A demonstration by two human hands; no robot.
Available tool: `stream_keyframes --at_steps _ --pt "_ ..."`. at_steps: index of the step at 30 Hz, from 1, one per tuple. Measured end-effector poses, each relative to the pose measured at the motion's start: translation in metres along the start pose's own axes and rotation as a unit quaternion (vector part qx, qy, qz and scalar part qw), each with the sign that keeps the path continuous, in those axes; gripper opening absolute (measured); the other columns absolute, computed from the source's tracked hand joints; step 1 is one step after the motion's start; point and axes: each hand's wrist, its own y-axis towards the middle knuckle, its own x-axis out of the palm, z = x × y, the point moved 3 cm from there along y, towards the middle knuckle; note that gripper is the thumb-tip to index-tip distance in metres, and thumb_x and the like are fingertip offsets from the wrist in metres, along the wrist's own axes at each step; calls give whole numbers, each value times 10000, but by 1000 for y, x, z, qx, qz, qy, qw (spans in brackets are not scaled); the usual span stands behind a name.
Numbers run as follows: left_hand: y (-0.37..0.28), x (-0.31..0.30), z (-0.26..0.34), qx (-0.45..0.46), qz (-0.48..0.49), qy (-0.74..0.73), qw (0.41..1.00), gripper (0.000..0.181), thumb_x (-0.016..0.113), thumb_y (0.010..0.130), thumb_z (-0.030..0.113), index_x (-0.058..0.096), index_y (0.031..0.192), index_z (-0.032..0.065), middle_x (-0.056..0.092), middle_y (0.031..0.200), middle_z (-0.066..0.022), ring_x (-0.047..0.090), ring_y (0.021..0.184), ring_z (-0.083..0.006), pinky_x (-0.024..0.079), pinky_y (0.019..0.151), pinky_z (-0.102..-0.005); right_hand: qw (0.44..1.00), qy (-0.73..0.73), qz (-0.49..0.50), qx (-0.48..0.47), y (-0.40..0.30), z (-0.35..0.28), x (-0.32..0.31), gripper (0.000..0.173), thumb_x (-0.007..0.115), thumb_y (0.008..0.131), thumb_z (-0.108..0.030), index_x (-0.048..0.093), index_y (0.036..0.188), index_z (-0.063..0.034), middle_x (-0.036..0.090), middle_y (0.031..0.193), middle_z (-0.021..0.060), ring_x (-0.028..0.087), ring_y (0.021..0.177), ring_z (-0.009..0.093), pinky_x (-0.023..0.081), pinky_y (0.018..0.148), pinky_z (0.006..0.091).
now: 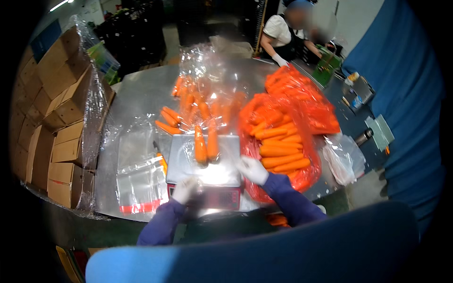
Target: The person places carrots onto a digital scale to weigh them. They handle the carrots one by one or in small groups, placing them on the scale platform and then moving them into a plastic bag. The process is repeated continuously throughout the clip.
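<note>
Two carrots (200,145) in a clear plastic bag lie on the metal pan of a digital scale (226,177). My left hand (184,189), white-gloved and blurred, is over the pan's near left edge; whether its fingers hold the bag's edge cannot be told. At the pan's right edge is my right hand (253,169), also white-gloved, fingers curled, beside an open red plastic bag of carrots (281,150). Its grip is unclear. Beyond the scale, clear bags with carrots (193,102) stand or lie together, and loose carrots (168,128) lie at their left.
Flat clear bags (141,177) and an orange-handled cutter (162,162) lie left of the scale on the metal table (141,85). Wrapped cardboard boxes (65,141) stand far left. Another red bag (300,92) lies back right, touched by a co-worker's gloved hand (280,60). A white plastic bag (344,159) lies right.
</note>
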Motion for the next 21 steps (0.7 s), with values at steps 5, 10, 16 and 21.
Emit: stream_keyframes --at_steps 5,10,16,21 --pt "-39 -7 -73 -12 -168 160 973 203 532 898 156 636 887 -19 631 777 -51 582 714 -119 465 670 -253 920 103 -277 257 -65 31 -3 104 571 860 -147 571 826 -49 578 706 -10 539 644 92 451 592 239" --pt "-22 40 25 -84 -157 -43 983 236 505 893 187 640 847 -1 632 809 -46 568 722 -106 443 671 -230 923 172 -257 230 -30 33 12 81 565 871 -111 562 833 -40 577 807 12 553 761 87 454 693 238" --pt "24 28 169 228 36 47 972 186 509 880 140 573 804 -17 608 822 -77 570 749 -137 448 708 -253 949 258 104 -145 43 -133 -70 116 490 905 -128 472 845 -30 597 838 107 595 702 151 502 641 268" --pt "33 90 233 279 -40 181 942 216 504 880 158 626 848 -17 620 765 -47 563 651 -105 451 625 -261 985 14 -90 -150 72 -157 -49 543 653 780 -94 419 1269 -55 563 911 47 506 757 79 428 678 203"
